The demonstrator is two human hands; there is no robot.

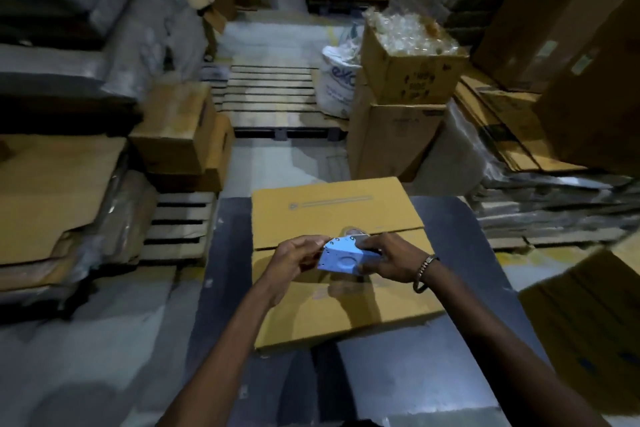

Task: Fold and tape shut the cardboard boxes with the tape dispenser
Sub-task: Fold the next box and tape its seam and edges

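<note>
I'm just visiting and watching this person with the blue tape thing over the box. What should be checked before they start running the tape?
1. Top flaps folded down: ok, both flaps of the cardboard box lie flat and meet at a seam.
2. Seam closed tight: not ok, a narrow dark gap shows on its right part.
3. Tape dispenser in hand: ok, the right hand grips it and the left hand holds its other end.
4. Dispenser over the seam: ok, it sits just above the seam near the middle.
5. Tape end pulled free: cannot tell, too blurred.
6. Box resting steady: ok, it lies flat on the dark table.
</note>
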